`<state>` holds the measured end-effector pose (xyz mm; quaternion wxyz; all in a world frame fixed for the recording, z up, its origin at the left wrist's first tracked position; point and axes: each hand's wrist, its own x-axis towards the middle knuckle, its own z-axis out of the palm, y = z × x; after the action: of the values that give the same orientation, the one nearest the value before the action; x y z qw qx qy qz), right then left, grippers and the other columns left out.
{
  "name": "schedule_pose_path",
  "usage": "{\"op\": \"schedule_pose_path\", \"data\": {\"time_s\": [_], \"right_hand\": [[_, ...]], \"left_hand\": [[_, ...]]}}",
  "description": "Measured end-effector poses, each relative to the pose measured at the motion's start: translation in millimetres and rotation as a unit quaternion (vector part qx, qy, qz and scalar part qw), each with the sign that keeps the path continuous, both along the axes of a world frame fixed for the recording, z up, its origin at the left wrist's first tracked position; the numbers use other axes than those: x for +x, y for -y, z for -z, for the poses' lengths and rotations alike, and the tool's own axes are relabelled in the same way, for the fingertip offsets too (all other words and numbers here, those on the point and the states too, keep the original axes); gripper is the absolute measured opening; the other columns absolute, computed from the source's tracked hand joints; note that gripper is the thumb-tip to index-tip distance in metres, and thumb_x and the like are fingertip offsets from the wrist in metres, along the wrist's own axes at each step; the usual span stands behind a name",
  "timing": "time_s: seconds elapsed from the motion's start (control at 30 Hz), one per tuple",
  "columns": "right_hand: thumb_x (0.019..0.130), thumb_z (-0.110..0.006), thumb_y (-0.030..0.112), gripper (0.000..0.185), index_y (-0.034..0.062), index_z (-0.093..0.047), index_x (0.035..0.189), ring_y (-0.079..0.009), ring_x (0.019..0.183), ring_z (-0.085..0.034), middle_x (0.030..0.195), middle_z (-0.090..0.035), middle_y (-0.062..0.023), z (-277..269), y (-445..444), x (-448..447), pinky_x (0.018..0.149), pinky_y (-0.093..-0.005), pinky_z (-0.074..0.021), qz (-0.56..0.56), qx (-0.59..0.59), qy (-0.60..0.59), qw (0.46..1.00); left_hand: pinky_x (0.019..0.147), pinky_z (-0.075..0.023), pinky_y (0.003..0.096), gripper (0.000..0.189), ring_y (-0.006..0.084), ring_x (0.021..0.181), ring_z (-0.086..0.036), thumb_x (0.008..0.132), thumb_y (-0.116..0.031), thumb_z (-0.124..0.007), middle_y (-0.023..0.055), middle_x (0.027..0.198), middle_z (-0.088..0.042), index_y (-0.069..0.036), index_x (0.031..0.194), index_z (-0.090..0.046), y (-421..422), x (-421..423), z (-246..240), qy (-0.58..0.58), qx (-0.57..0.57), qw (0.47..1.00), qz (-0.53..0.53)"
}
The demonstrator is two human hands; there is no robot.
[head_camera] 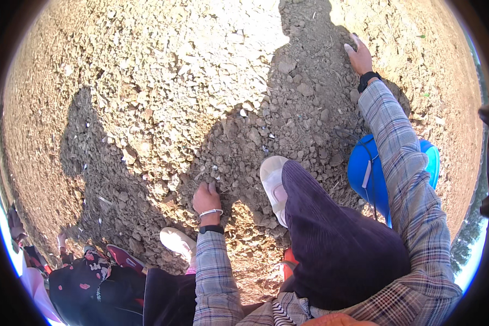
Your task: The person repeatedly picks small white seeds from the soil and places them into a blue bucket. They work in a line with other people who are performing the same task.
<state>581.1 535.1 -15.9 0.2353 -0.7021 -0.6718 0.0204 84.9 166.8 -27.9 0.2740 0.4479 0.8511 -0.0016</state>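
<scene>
My left hand point(207, 199) reaches down to the loose brown soil point(232, 146), its fingers curled and pointing into the clods. Whether it pinches something is hidden. Just beyond its fingertips sits a small whitish clove, probably garlic point(217, 177). My right hand point(359, 56) is stretched far forward over shaded ground, thumb and forefinger apart, with pale fingertips and nothing plainly held. Other pale cloves dot the soil, among them one white piece point(243, 112) at the shadow's edge. Under my right forearm stands a blue plastic bucket point(360, 167); its inside is mostly covered by my sleeve.
My light shoe point(274, 187) and bent knee point(342, 240) are at the centre right; my other shoe point(178, 241) is left. Something orange-red point(289, 263) shows beneath me. At lower left, another person in dark floral clothes point(93, 281) crouches close by, a hand point(62, 239) near the ground.
</scene>
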Motion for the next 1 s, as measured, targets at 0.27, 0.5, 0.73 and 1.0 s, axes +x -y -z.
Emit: {"op": "schedule_pose_path", "data": {"time_s": [0.27,0.5,0.73,1.0], "right_hand": [[0.085,-0.052,0.064,0.068,0.0228,-0.045,0.139,-0.0513,0.129,-0.036,0.148,-0.029,-0.0235,20,-40,-33,0.105,-0.0569,-0.031,0.114,-0.205,0.067,0.97],[0.079,-0.061,0.05,0.059,0.0138,-0.057,0.125,-0.0431,0.108,-0.058,0.115,-0.059,-0.0279,34,-16,-20,0.093,-0.0468,-0.0465,0.104,-0.167,0.092,0.976],[0.075,-0.068,0.032,0.034,0.0079,-0.067,0.099,-0.0241,0.077,-0.066,0.086,-0.069,-0.0092,2,-6,-39,0.072,-0.035,-0.0512,0.015,-0.114,0.024,0.993],[0.08,-0.07,0.015,0.008,0.0134,-0.062,0.08,-0.0017,0.052,-0.044,0.069,-0.057,0.0054,-29,81,-180,0.038,-0.0176,-0.0288,-0.053,-0.364,-0.509,0.778]], "left_hand": [[0.064,-0.0472,0.0537,0.032,0.0433,0.075,-0.062,0.09,-0.037,-0.058,0.021,0.077,-0.065,-0.005,0.082,-0.058,1,0,8,-0.016,-0.006,1.0,0.009],[0.064,-0.0479,0.0524,0.032,0.0416,0.074,-0.063,0.089,-0.035,-0.06,0.0206,0.08,-0.064,-0.005,0.083,-0.057,4,0,11,-0.02,-0.019,0.999,0.016],[0.064,-0.049,0.0512,0.032,0.0406,0.074,-0.063,0.088,-0.035,-0.061,0.0202,0.079,-0.065,-0.004,0.081,-0.058,0,2,13,-0.033,-0.017,0.999,0.008],[0.064,-0.0511,0.05,0.029,0.039,0.077,-0.065,0.088,-0.033,-0.062,0.0184,0.083,-0.066,-0.005,0.084,-0.059,-2,0,12,-0.023,-0.029,0.999,0.015]]}}
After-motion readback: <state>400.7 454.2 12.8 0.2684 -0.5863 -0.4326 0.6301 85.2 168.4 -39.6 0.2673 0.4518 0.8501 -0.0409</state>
